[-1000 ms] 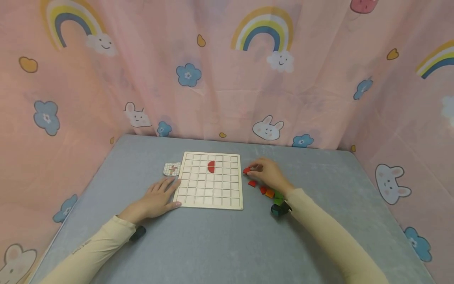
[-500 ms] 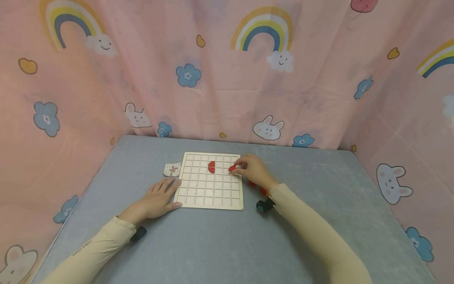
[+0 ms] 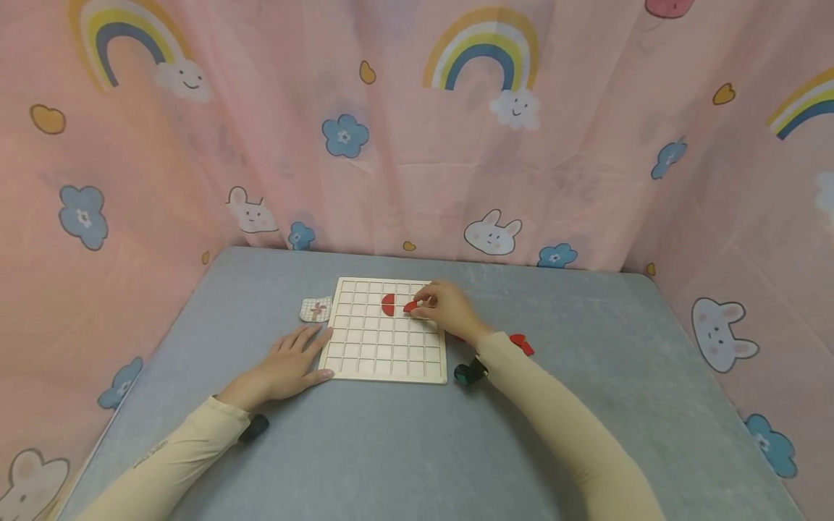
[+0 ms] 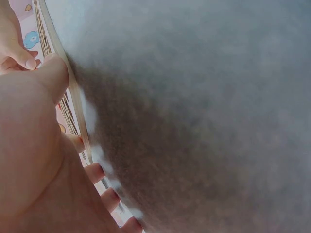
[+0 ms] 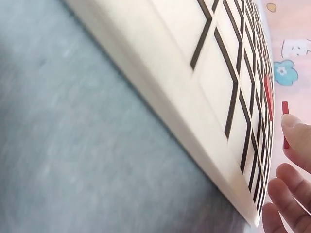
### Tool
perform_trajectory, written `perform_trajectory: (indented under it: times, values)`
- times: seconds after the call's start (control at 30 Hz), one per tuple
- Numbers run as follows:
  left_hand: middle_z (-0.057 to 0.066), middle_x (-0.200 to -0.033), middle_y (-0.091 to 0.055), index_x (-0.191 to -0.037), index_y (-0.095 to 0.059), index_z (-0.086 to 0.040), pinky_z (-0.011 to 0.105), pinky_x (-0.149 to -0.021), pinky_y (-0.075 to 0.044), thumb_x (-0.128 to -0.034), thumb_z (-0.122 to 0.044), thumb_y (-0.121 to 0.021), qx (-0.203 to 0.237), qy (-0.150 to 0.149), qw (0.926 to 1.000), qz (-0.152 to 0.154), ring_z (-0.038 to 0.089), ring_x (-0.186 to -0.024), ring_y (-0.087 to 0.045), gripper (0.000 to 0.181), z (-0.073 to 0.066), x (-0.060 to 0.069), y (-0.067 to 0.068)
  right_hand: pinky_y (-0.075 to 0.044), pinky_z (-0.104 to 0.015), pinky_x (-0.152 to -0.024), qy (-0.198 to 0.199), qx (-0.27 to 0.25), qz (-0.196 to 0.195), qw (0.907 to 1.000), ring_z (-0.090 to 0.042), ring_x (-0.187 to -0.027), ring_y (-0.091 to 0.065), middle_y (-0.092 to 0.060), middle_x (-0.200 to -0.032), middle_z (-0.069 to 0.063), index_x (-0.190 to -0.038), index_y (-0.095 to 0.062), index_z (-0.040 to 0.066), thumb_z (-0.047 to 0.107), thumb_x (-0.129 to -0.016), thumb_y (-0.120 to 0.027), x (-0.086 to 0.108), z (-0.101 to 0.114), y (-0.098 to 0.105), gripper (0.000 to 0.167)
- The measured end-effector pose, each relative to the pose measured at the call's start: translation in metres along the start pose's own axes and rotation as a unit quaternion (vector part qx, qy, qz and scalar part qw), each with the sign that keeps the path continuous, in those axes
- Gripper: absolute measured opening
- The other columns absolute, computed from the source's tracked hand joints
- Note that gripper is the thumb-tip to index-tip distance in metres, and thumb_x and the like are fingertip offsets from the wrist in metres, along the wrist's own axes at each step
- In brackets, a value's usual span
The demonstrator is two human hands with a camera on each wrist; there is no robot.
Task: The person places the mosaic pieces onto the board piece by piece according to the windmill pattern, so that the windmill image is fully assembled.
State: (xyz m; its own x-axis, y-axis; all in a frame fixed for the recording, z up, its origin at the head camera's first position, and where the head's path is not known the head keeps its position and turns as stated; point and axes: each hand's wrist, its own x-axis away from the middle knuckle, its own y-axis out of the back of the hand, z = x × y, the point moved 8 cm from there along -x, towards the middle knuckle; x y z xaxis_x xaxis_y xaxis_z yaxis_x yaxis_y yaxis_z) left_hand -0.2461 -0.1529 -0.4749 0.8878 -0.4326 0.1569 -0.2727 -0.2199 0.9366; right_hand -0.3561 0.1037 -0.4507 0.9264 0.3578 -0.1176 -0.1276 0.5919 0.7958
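"Where's the thin, flat, red, round-edged piece (image 3: 410, 307)?"
"Pinched in the right hand (image 3: 451, 310), above the pale square wood-look grid board (image 3: 370, 351), one o'clock of centre. The left hand (image 3: 287, 365) lies spread at eight o'clock."
"Handling?"
"Likely light, stiff, slick; pinch its rim."

Board (image 3: 384, 347), at left fingers (image 3: 320, 343): wood-look, smooth, matt. Red piece (image 3: 409, 307), in right fingers (image 3: 428, 291): smooth, flat-finished. Card (image 3: 316, 310), just beyond left fingers: paper-like. Tabletop (image 3: 391, 449), beneath left fingers: matt, mottled. Curtain (image 3: 417, 181), beyond all fingers: creased cloth.
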Motion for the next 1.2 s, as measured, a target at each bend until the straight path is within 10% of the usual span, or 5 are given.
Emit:
perform_trajectory:
  times: [1.2]
  values:
    - [0.023, -0.163, -0.017, -0.157, -0.022, -0.006, 0.07, -0.115, -0.017, -0.0993, -0.044, -0.055, 0.005, -0.004, 1.0, -0.003, 0.049, -0.15, -0.015, 0.077, 0.003, -0.001, -0.003, -0.05, -0.033, -0.082, 0.006, 0.04, 0.009, 0.9991, -0.018, -0.088, -0.06, -0.069, -0.098, -0.002, -0.105, -0.076, 0.014, 0.026, -0.086, -0.078, -0.005, 0.01, -0.017, 0.023]
